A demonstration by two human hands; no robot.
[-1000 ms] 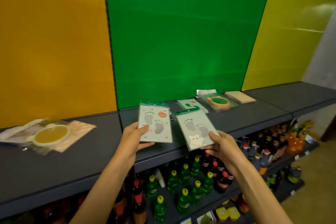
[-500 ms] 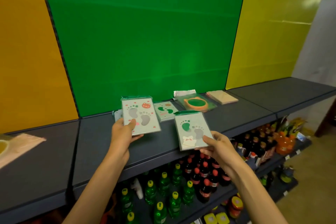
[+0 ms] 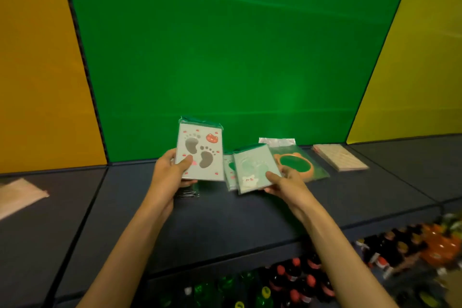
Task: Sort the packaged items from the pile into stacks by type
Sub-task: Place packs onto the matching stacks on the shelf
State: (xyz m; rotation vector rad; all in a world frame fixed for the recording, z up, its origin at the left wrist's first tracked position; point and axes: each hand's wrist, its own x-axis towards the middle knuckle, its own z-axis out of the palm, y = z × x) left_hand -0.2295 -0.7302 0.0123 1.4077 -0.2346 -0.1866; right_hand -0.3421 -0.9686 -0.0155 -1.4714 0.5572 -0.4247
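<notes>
Two footprint card packs up off the shelf, one per hand. Left hand [image 3: 170, 172] gripping the grey-footprint pack [image 3: 201, 152], thumb pressed on its front and fingers [image 3: 167, 155] wrapped behind, pack nearly upright, red critter printed in its top corner. Right hand [image 3: 285, 180] pinching the pale green pack [image 3: 255, 169] at its right edge, thumb on top, rest of the fingers underneath, pack tilted back, little white animal printed near its bottom. Another green-footprint pack [image 3: 229, 170] lying flat on the shelf [image 3: 250, 220], mostly hidden behind the right hand's pack, near the shelf's back edge. Just to the right, a bagged orange-rimmed round thing with a green middle [image 3: 298, 166], also flat by the back edge. Farther right along the back edge, a flat pinkish packet [image 3: 340, 157]. Way over at the left end of the shelf, corner of a pale pinkish packet [image 3: 20, 195] poking into view. Something dark and thin [image 3: 187, 194] under the left hand, too blurry to make out. Lower shelf below the front edge packed with bottles [image 3: 295, 280], red caps and green ones.
</notes>
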